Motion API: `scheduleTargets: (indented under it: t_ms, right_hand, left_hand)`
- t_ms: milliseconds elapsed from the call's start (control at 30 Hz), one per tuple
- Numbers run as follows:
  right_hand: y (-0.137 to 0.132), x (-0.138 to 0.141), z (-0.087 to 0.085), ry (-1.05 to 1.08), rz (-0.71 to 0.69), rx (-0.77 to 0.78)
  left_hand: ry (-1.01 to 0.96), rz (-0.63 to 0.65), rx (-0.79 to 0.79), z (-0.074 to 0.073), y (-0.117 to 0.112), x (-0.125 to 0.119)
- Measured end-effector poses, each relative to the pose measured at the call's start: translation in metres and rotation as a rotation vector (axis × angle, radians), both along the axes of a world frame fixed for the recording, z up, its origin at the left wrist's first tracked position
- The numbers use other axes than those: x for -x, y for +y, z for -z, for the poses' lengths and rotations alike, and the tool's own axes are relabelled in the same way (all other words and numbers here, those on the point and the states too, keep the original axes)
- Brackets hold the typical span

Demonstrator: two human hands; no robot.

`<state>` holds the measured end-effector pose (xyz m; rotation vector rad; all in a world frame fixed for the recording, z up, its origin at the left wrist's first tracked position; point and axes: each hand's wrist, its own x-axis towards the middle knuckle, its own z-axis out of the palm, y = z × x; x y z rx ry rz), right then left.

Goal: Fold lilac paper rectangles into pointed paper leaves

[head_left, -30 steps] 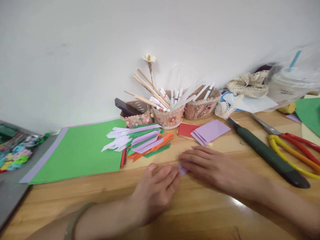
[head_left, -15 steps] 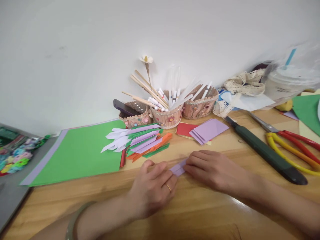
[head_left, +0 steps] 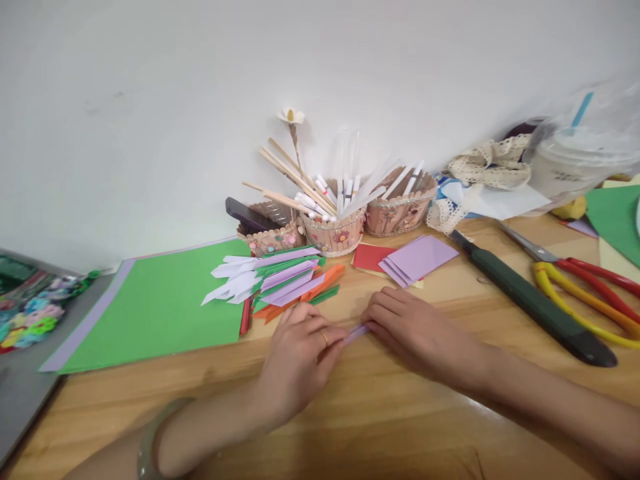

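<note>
A small folded strip of lilac paper [head_left: 356, 333] lies on the wooden table [head_left: 400, 427] between my two hands. My left hand [head_left: 299, 353], with a ring on one finger, has its fingers curled down and pinches the strip's left end. My right hand [head_left: 417, 330] presses its bent fingers onto the strip's right end. Most of the strip is hidden under the fingers. Just beyond the hands lies a pile of folded paper pieces [head_left: 275, 280] in white, lilac, green and orange.
A green sheet [head_left: 155, 303] lies at the left, lilac squares [head_left: 420, 259] on red paper behind. Three small baskets [head_left: 333, 233] with sticks and pens stand by the wall. A dark utility knife [head_left: 535, 303] and red-yellow scissors [head_left: 585, 283] lie at the right, near lace ribbon [head_left: 493, 167].
Both hands have slid a little away from me toward the paper pile. The left hand's fingers have curled tighter onto the strip, and less lilac paper shows between the hands.
</note>
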<state>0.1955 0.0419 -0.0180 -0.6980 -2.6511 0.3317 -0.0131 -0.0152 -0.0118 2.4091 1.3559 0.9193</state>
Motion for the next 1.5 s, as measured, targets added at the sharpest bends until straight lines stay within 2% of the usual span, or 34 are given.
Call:
scheduleTargets:
  t_ms: [333, 500, 567, 700, 833, 1000, 1200, 1333, 1500]
  right_hand:
    - [0.003, 0.006, 0.001, 0.036, 0.108, 0.115]
    - [0.005, 0.006, 0.0, 0.039, 0.166, 0.146]
    - [0.006, 0.005, 0.001, 0.039, 0.176, 0.155]
    - [0.007, 0.003, 0.005, 0.032, 0.203, 0.164]
    - [0.008, 0.001, 0.007, 0.03, 0.225, 0.174]
    - [0.012, -0.001, 0.007, 0.055, 0.221, 0.206]
    - [0.015, -0.006, 0.004, 0.118, 0.185, 0.229]
    - [0.018, -0.009, 0.003, 0.15, 0.164, 0.204]
    - [0.018, -0.014, 0.002, 0.201, 0.203, 0.107]
  left_hand:
    - [0.093, -0.123, 0.211, -0.005, -0.001, -0.003]
    - [0.178, -0.14, 0.296, -0.008, 0.001, -0.004]
    - [0.28, -0.092, 0.26, -0.007, 0.001, -0.003]
    - [0.515, 0.001, 0.087, -0.001, 0.0, 0.0]
    - [0.581, 0.016, -0.036, 0.003, -0.002, 0.002]
    - [0.585, 0.022, -0.15, 0.0, -0.003, 0.004]
    - [0.486, 0.031, -0.134, -0.006, -0.005, 0.003]
    - [0.392, 0.007, -0.221, -0.001, -0.003, 0.002]
    - [0.39, 0.001, -0.346, 0.006, -0.002, 0.003]
